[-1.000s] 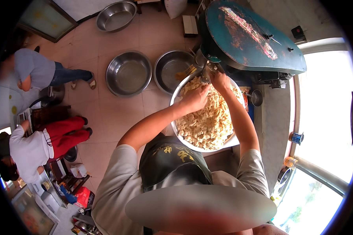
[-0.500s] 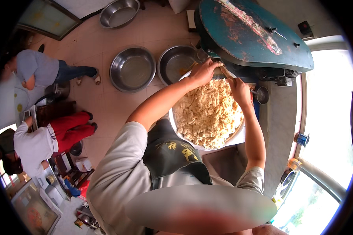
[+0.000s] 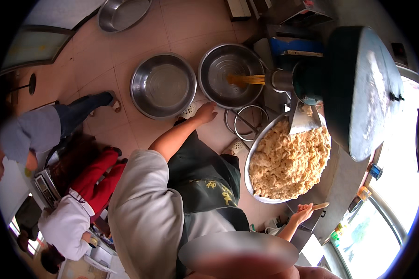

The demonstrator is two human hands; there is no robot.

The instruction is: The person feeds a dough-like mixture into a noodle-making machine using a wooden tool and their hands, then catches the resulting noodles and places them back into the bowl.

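My right hand (image 3: 302, 214) is closed around a short wooden stick (image 3: 320, 205), just below the big metal bowl (image 3: 247, 174). Pale, crumbly dough (image 3: 291, 162) heaps up in that bowl. Holding nothing, my left hand (image 3: 206, 113) hangs open over the floor, near a dark metal basin (image 3: 221, 59). A green machine (image 3: 344, 88) stands at the right, its metal chute (image 3: 304, 122) sloping down to the dough. From its round nozzle (image 3: 280, 80) yellow strands (image 3: 251, 80) come out and trail into the basin.
Another steel basin (image 3: 165, 76) sits on the tiled floor left of the strands, and a third (image 3: 121, 14) lies farther off. Metal rings (image 3: 249, 122) stand by the bowl. Two people (image 3: 37, 132) (image 3: 70, 218) are at the left. A bright window (image 3: 358, 232) is at right.
My hands were together on the stick at the bowl's far edge; now the left is off it and the right holds it below the bowl. The view has turned, showing the nozzle and strands.
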